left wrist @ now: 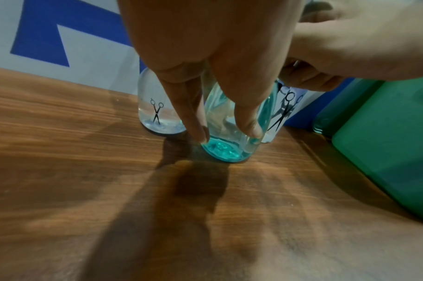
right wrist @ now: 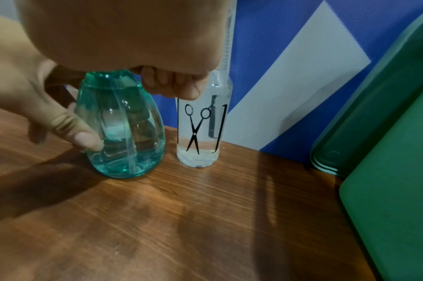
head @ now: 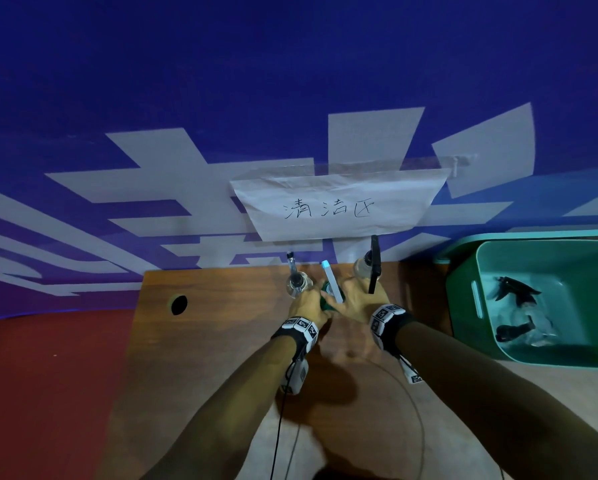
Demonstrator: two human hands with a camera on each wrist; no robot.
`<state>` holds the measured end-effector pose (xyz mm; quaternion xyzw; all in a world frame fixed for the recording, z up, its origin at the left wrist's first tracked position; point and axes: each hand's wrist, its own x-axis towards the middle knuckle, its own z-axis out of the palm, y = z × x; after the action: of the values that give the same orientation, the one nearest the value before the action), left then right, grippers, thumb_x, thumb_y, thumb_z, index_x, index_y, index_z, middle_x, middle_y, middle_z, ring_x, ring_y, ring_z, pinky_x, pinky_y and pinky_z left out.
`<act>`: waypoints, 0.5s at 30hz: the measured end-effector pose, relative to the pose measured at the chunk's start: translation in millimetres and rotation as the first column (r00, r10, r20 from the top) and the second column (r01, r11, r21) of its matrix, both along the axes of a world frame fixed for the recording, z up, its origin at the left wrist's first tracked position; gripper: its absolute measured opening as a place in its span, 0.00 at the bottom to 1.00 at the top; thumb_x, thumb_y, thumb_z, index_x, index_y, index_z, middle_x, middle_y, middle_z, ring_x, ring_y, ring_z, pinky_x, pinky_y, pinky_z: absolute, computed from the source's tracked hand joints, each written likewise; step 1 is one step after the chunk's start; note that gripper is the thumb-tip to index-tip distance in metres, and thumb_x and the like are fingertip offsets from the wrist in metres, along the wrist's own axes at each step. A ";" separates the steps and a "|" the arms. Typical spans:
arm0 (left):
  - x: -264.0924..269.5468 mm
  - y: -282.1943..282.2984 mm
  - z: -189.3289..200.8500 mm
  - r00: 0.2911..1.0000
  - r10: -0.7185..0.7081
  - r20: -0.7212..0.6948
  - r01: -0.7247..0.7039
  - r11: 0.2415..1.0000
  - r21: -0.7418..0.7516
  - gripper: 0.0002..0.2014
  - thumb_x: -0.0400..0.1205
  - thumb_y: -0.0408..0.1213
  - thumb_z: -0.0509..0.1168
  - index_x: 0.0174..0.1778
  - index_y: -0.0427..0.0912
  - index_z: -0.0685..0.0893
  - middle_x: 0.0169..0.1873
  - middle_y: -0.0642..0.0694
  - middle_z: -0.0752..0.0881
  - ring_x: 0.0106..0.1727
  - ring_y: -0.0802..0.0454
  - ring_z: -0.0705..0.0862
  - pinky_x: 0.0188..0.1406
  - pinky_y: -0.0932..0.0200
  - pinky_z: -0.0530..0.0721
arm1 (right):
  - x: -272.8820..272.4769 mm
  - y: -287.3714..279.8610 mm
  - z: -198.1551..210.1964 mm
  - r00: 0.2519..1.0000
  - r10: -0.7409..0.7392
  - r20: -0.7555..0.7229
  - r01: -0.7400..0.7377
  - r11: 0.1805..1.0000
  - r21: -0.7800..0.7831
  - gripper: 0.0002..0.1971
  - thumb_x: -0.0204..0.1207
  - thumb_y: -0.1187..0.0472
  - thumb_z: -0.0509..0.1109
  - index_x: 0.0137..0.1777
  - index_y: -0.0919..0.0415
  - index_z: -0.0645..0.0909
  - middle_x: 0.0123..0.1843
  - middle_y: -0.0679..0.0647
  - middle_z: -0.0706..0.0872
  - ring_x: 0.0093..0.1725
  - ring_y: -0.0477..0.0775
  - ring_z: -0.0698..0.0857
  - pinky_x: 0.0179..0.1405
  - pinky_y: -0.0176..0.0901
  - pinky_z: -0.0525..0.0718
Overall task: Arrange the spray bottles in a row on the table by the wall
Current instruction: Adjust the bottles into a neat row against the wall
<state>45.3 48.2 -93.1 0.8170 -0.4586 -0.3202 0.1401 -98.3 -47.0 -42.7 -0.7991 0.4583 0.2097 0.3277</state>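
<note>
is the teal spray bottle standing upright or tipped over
Upright. The teal spray bottle stands with its base flat on the wooden table, between two clear bottles, while the left hand and right hand hold it.

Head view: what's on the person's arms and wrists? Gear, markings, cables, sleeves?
Both forearms are bare, no sleeves. Each wrist carries a band of black-and-white square marker tiles: left wrist band, right wrist band. A marker-covered block hangs under the left wrist, with a thin black cable trailing toward the person.
</note>
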 end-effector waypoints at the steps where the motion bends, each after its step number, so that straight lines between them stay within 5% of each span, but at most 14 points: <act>1: 0.0 0.5 4.9 1.000 0.003 -0.012 -0.003 1.000 0.000 0.31 0.73 0.36 0.80 0.71 0.55 0.78 0.46 0.56 0.89 0.47 0.48 0.89 0.48 0.49 0.92 | 0.6 -1.3 -4.3 1.000 -0.002 -0.009 0.002 1.000 -0.021 0.29 0.86 0.56 0.69 0.84 0.67 0.69 0.85 0.60 0.71 0.84 0.58 0.72 0.77 0.38 0.67; 3: -0.5 0.5 4.9 1.000 0.012 -0.010 -0.012 1.000 -0.003 0.32 0.73 0.37 0.79 0.71 0.58 0.76 0.46 0.56 0.89 0.47 0.47 0.89 0.46 0.48 0.92 | 5.3 1.9 -5.5 0.999 -0.030 0.041 0.030 0.999 -0.018 0.26 0.85 0.52 0.70 0.78 0.64 0.76 0.78 0.63 0.80 0.77 0.60 0.79 0.65 0.29 0.72; 5: -2.3 2.5 1.0 0.999 0.037 -0.031 -0.036 0.999 0.005 0.31 0.73 0.38 0.78 0.69 0.62 0.75 0.47 0.56 0.88 0.46 0.46 0.89 0.44 0.46 0.93 | 12.7 6.9 -4.0 0.991 -0.073 0.110 0.082 0.993 -0.079 0.18 0.85 0.43 0.67 0.59 0.58 0.83 0.55 0.61 0.91 0.55 0.59 0.89 0.51 0.36 0.81; 8: -4.3 3.7 -0.6 0.994 0.075 -0.073 -0.075 0.997 0.004 0.34 0.74 0.38 0.78 0.72 0.65 0.73 0.48 0.57 0.88 0.47 0.47 0.89 0.45 0.45 0.93 | 17.3 15.5 14.9 0.986 0.003 0.169 0.021 0.991 -0.135 0.17 0.86 0.42 0.64 0.55 0.56 0.83 0.49 0.58 0.90 0.51 0.60 0.88 0.54 0.44 0.84; 11: -3.1 3.0 2.7 0.995 0.078 -0.065 -0.078 0.997 0.010 0.38 0.73 0.41 0.80 0.76 0.65 0.71 0.50 0.57 0.88 0.49 0.47 0.89 0.48 0.48 0.92 | 19.1 14.8 20.9 0.979 0.081 0.187 -0.038 0.975 -0.219 0.22 0.83 0.35 0.62 0.35 0.49 0.72 0.31 0.49 0.79 0.37 0.54 0.82 0.46 0.50 0.87; 13: -1.9 1.9 4.9 0.995 0.076 -0.060 -0.075 0.997 0.015 0.38 0.72 0.42 0.80 0.76 0.64 0.71 0.50 0.57 0.89 0.50 0.47 0.89 0.49 0.47 0.92 | 22.1 11.8 29.0 0.979 0.120 0.164 -0.078 0.967 -0.243 0.23 0.82 0.33 0.61 0.36 0.50 0.73 0.31 0.49 0.81 0.35 0.54 0.82 0.43 0.50 0.87; 15: -2.7 2.7 2.8 0.995 0.080 -0.059 -0.079 0.997 0.020 0.37 0.72 0.42 0.81 0.75 0.63 0.73 0.50 0.55 0.90 0.50 0.46 0.90 0.49 0.46 0.92 | 17.7 10.4 34.8 0.982 0.154 0.109 -0.122 0.959 -0.256 0.21 0.85 0.36 0.60 0.46 0.52 0.82 0.42 0.60 0.89 0.44 0.62 0.86 0.52 0.51 0.86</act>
<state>42.5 50.8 -90.3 0.8258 -0.4184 -0.3429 0.1593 -80.6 -36.7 -7.9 -0.8757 0.4020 0.1214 0.2386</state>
